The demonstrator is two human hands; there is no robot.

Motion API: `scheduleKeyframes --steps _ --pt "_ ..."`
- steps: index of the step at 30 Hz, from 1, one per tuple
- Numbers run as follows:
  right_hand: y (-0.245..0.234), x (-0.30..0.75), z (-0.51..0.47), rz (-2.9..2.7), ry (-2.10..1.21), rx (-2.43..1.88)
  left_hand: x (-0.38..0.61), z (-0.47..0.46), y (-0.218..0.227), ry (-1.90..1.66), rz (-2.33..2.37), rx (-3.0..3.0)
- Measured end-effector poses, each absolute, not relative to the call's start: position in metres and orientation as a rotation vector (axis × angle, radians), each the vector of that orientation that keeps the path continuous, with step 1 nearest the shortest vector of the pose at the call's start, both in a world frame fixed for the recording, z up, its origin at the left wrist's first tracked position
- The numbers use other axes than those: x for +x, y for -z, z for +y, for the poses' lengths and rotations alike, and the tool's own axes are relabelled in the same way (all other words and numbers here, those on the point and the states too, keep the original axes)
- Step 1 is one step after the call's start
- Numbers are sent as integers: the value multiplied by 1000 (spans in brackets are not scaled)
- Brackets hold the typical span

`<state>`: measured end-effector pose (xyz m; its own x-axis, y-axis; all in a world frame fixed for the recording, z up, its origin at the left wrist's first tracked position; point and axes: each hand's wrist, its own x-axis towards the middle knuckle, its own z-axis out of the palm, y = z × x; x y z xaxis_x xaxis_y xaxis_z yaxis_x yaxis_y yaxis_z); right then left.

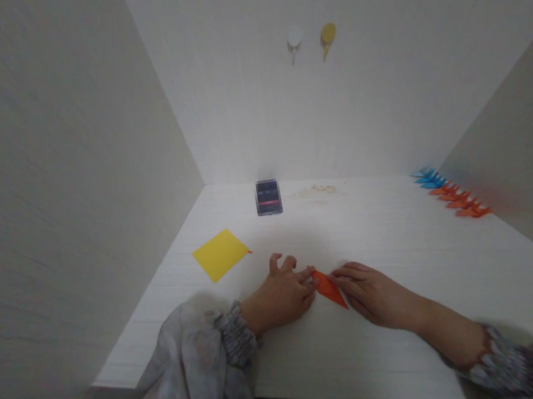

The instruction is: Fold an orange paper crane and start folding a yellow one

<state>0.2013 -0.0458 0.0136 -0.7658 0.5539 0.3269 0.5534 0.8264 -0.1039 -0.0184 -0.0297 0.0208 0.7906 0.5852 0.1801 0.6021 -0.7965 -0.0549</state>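
Observation:
A folded orange paper (328, 288) lies on the white table (396, 253) between my hands. My left hand (281, 295) rests on the table with its fingertips pressing the paper's left end, the other fingers raised and curled. My right hand (369, 291) lies flat with fingers together, pressing the paper's right edge. Neither hand lifts the paper off the table.
A yellow paper square (220, 254) lies to the left. A small dark blurred object (267, 197) stands at the back. Folded blue pieces (428, 178) and orange pieces (459, 199) line the right wall. Two hooks, white (294, 40) and yellow (327, 35), hang on the back wall.

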Motion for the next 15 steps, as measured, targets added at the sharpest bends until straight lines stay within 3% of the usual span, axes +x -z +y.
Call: scheduleKeyframes --steps 15 --pt "-13 196 -42 -2693 26 -784 -21 -22 -20 350 -841 -2958"
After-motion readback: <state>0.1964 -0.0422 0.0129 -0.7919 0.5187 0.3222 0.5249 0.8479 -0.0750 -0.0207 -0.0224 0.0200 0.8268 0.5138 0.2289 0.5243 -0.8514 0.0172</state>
